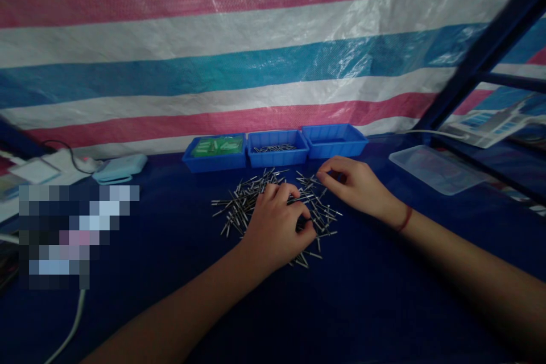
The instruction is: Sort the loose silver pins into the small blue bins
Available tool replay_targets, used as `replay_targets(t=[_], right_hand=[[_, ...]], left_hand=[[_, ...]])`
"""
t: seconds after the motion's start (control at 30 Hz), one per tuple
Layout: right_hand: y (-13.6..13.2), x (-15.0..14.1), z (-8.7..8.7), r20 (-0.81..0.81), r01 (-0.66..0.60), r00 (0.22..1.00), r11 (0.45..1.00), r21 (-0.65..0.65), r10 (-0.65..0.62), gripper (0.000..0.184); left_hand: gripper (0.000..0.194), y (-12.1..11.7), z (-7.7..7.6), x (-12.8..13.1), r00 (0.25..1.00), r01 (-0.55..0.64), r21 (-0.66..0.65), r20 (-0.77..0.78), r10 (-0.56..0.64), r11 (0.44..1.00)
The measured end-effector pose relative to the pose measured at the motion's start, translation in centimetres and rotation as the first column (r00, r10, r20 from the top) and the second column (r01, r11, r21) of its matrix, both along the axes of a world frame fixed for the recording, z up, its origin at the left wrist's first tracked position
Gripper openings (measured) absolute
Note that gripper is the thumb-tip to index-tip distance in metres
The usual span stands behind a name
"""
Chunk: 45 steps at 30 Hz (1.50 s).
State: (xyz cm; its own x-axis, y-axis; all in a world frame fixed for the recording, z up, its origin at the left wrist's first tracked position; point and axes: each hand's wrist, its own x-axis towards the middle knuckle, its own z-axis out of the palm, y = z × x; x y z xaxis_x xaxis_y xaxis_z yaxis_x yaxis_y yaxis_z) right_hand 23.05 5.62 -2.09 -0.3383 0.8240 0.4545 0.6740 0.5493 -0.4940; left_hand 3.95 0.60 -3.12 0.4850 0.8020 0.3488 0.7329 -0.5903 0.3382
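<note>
A heap of small metal pins (243, 199) lies on the dark blue table cover (367, 290). My left hand (279, 227) rests on the heap with its fingers curled down over the pins. My right hand (356, 185), a red string round its wrist, sits at the heap's right edge with thumb and fingers pinched together on pins. Behind the heap stand three blue trays: the left tray (215, 153) holds green boards, the middle tray (277, 149) holds more pins, and the right tray (335, 140) shows nothing inside.
A clear plastic lid (435, 168) lies at the right. A pale blue device (121, 168) and cables sit at the left, beside a blurred-out patch. A striped tarpaulin (256, 51) hangs behind, and a dark blue metal frame (486, 51) rises at the right.
</note>
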Motion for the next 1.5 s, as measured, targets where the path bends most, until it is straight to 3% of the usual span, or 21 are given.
replay_targets(t=[0.27,0.53,0.83,1.0,1.13,1.3,1.5], right_hand=[[-0.2,-0.2,-0.1,0.024,-0.019,1.000,1.000,-0.007,0.019,0.013],[-0.3,-0.5,0.0,0.029,-0.034,0.999,0.999,-0.010,0.034,0.014],[-0.8,-0.7,0.3,0.002,-0.090,0.996,0.993,-0.072,0.090,0.015],[-1.6,-1.2,0.4,-0.077,-0.231,0.972,0.953,-0.195,0.220,0.010],[-2.3,-1.9,0.5,-0.125,-0.301,0.952,0.921,-0.246,0.278,0.015],[-2.8,-2.6,1.0,-0.251,-0.310,0.939,0.893,-0.327,0.234,0.016],[-3.3,-2.5,1.5,-0.365,-0.320,0.912,0.879,-0.353,0.186,0.012]], left_hand=[[0.014,-0.2,-0.1,0.7,1.000,-0.027,0.020,0.003,0.027,0.999],[0.006,-0.1,-0.2,1.0,0.999,-0.033,0.007,-0.007,0.033,0.999],[0.004,0.4,1.2,-1.3,0.999,-0.033,0.037,-0.036,0.034,0.999],[0.005,1.1,1.7,-2.5,0.997,-0.056,0.035,0.052,0.054,0.998],[0.006,1.5,2.0,-2.7,0.981,-0.066,-0.049,0.181,0.074,0.997],[0.007,1.5,2.4,-2.4,0.942,-0.031,-0.203,0.322,0.097,0.979],[0.008,1.3,2.4,-2.2,0.934,0.009,-0.204,0.351,0.064,0.979]])
